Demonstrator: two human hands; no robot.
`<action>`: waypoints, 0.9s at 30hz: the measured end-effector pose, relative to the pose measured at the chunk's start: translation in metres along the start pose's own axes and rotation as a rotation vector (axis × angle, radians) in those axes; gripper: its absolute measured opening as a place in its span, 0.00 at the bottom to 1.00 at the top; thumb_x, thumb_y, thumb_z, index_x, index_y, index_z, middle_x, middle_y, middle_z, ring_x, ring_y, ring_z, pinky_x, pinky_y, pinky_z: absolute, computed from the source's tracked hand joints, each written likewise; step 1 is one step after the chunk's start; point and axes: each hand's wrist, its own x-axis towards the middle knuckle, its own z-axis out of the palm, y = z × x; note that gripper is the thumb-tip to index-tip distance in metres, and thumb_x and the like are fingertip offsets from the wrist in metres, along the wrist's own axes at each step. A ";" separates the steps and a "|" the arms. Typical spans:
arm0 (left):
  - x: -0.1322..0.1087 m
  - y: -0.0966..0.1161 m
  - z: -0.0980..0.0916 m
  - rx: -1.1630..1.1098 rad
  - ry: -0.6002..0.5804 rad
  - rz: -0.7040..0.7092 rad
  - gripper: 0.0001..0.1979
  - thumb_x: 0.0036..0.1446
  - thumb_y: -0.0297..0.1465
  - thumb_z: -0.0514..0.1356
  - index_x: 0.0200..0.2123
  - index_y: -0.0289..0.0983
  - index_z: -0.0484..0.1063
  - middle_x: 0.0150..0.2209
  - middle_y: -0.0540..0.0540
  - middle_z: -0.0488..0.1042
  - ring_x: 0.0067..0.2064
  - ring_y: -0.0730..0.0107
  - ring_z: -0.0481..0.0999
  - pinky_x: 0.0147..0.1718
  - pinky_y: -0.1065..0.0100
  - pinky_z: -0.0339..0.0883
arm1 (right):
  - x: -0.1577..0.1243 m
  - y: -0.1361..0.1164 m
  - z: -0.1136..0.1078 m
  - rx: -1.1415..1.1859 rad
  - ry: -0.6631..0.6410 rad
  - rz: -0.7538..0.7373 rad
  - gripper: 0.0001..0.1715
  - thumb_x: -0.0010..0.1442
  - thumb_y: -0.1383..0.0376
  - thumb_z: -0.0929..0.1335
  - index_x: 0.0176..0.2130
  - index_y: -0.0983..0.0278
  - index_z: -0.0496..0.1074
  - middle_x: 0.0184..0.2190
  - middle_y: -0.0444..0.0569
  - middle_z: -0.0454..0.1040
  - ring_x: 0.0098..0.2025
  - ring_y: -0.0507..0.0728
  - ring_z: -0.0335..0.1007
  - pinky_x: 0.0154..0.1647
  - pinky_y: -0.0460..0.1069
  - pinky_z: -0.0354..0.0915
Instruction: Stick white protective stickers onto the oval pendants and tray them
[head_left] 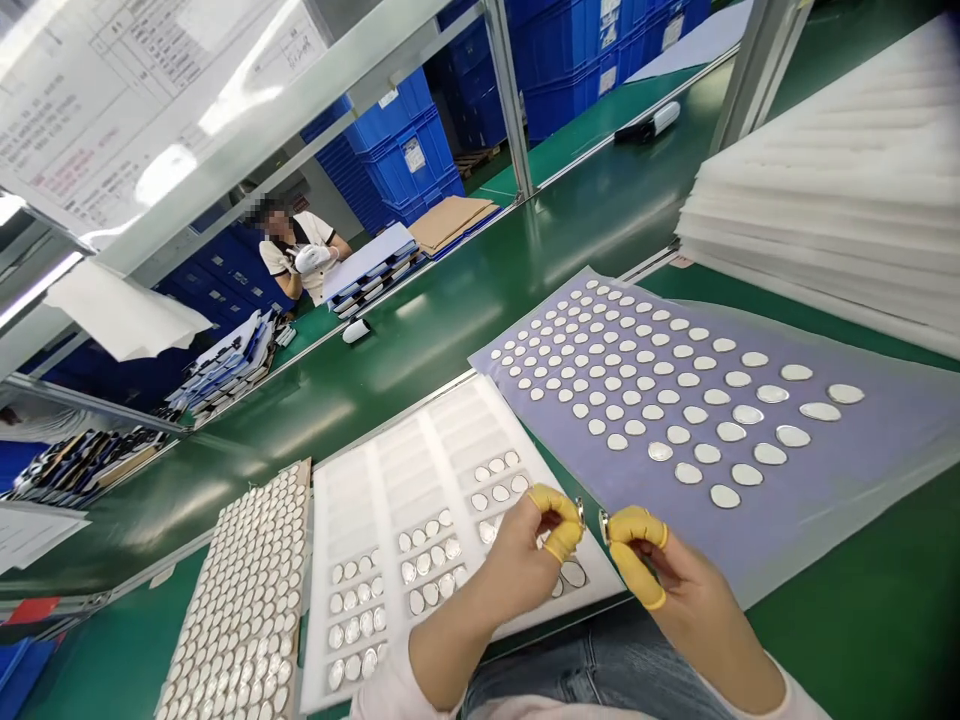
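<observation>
Head view: your left hand (517, 560) and right hand (675, 580), just apart, each pinch a small silver disc (579, 512) in yellow finger cots (562, 540), white tray (420, 470) at 7 o'clock.

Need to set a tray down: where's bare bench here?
Green bench shows lower right below the purple sheet, and in a strip beyond the white tray. It's crowded at the left hand and right hand, where tray and sheet meet.

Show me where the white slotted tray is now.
In the head view, the white slotted tray lies at lower centre beneath the left hand, between the packed board of discs on its left and the lilac sheet of discs on its right.
</observation>
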 end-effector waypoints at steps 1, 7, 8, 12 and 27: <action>-0.010 0.000 0.001 -0.062 0.000 -0.002 0.12 0.63 0.41 0.60 0.36 0.38 0.67 0.36 0.47 0.68 0.37 0.71 0.68 0.39 0.66 0.68 | -0.003 -0.005 0.005 0.054 -0.004 -0.008 0.04 0.64 0.64 0.65 0.35 0.56 0.68 0.29 0.44 0.70 0.30 0.54 0.69 0.29 0.47 0.69; -0.045 -0.003 0.005 -0.321 0.058 -0.042 0.19 0.57 0.47 0.65 0.34 0.38 0.66 0.36 0.48 0.63 0.35 0.72 0.67 0.38 0.66 0.69 | -0.011 -0.012 0.022 0.111 -0.155 -0.082 0.07 0.66 0.66 0.65 0.35 0.57 0.68 0.29 0.44 0.67 0.29 0.54 0.66 0.28 0.47 0.67; -0.049 -0.002 0.005 -0.362 0.069 -0.052 0.19 0.56 0.47 0.66 0.34 0.39 0.66 0.37 0.47 0.62 0.36 0.71 0.67 0.38 0.66 0.69 | -0.012 -0.012 0.022 0.101 -0.177 -0.094 0.07 0.66 0.66 0.65 0.34 0.57 0.68 0.29 0.44 0.66 0.29 0.54 0.65 0.28 0.48 0.67; -0.064 0.002 0.005 -0.492 0.061 -0.063 0.19 0.53 0.47 0.69 0.36 0.39 0.68 0.43 0.45 0.64 0.40 0.68 0.70 0.41 0.64 0.71 | -0.016 -0.019 0.023 0.084 -0.231 -0.171 0.08 0.66 0.68 0.66 0.33 0.56 0.66 0.28 0.42 0.61 0.27 0.53 0.59 0.26 0.46 0.64; -0.089 -0.022 -0.001 -0.539 0.177 0.032 0.27 0.47 0.40 0.75 0.45 0.40 0.66 0.43 0.44 0.71 0.43 0.67 0.72 0.46 0.63 0.68 | -0.020 -0.044 0.024 0.001 -0.316 -0.350 0.12 0.63 0.72 0.66 0.41 0.54 0.70 0.34 0.46 0.66 0.27 0.52 0.64 0.25 0.46 0.67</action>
